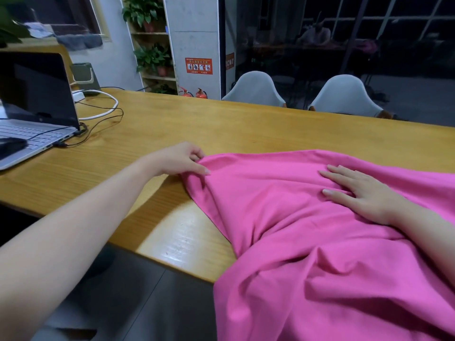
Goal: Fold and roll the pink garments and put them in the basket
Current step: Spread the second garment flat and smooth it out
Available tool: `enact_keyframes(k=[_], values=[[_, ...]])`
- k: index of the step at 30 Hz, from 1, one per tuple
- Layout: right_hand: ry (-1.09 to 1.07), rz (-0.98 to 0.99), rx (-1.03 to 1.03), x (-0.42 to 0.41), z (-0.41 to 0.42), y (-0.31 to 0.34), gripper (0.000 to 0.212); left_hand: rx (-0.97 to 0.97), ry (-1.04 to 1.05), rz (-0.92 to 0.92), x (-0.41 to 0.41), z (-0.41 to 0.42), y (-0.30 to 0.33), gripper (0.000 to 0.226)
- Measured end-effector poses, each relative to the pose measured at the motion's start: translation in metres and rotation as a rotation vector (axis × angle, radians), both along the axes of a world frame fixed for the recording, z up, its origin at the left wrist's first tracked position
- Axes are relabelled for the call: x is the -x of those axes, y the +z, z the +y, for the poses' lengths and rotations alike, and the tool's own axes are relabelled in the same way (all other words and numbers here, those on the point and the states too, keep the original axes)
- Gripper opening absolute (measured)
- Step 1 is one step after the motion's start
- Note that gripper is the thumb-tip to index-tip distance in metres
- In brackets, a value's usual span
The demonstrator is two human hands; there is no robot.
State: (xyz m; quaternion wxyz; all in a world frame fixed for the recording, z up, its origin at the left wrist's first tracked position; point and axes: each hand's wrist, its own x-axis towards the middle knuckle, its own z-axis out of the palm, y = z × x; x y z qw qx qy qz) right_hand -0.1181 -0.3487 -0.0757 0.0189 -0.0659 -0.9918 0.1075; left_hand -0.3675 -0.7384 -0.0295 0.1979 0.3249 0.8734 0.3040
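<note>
A large pink garment (307,230) lies spread over the right part of the wooden table (209,124), and its near part hangs over the front edge. My left hand (181,158) pinches the garment's far left corner between thumb and fingers. Flat on the cloth further right rests my right hand (362,190), fingers straight and spread, pressing it down. No basket is in view.
An open laptop (32,112) with cables (98,114) sits at the table's left end. Two white chairs (256,89) (344,94) stand behind the far edge. A plant shelf (152,45) and fire extinguishers (194,92) are at the back wall.
</note>
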Motion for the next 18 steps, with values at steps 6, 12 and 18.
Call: enact_keyframes(k=[6, 12, 18], values=[[-0.094, 0.005, -0.151, 0.037, -0.052, 0.025, 0.094, -0.160, 0.127, -0.011, -0.017, -0.007, 0.000, 0.013], [-0.056, -0.016, -0.089, 0.048, -0.067, 0.000, 0.114, -0.495, 0.358, -0.158, -0.018, 0.029, -0.008, 0.010], [-0.044, 0.076, -0.013, 0.044, -0.048, -0.006, 0.117, -0.114, 0.162, 0.477, 0.033, 0.032, -0.004, 0.013]])
